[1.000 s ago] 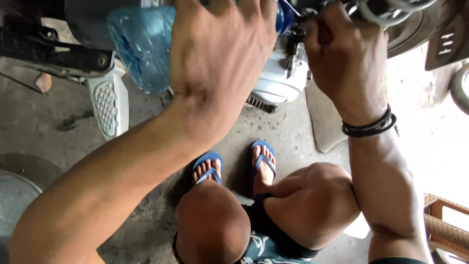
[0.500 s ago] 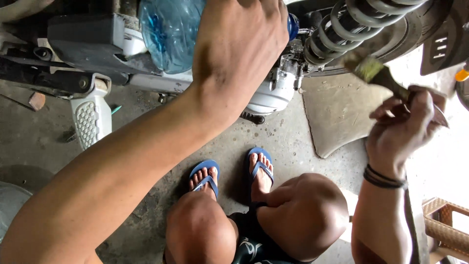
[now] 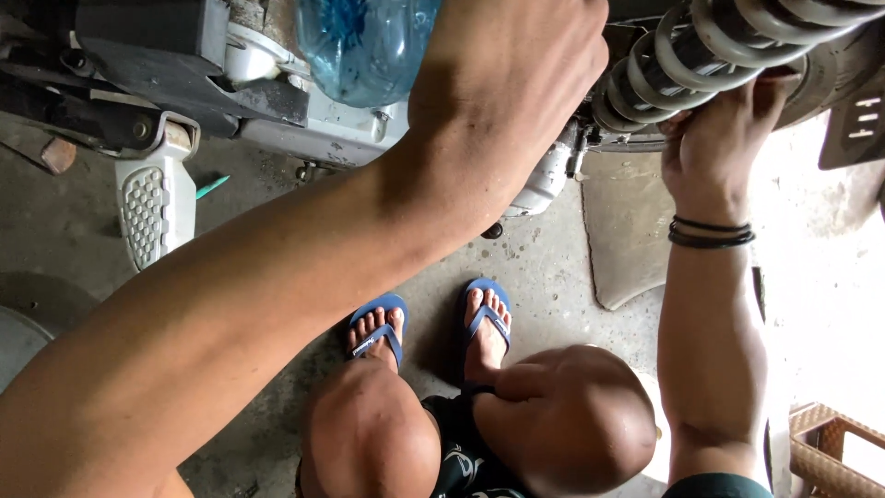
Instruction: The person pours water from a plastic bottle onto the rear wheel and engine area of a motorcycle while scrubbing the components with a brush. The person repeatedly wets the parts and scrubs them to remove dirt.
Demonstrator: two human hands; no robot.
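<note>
Hands: left (image 3: 516, 83) at the empty-looking blue plastic bottle (image 3: 369, 46), right (image 3: 719, 138) touching the coil spring (image 3: 701, 46).

Two hands (image 3: 516, 83), two blue sandals (image 3: 378, 323)

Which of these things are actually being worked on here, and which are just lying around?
In hand:
left hand beside the blue plastic bottle
right hand reaching under the coil spring shock of the motorbike

Lying about:
grey footrest
green-tipped tool on the concrete floor
wicker piece
</note>
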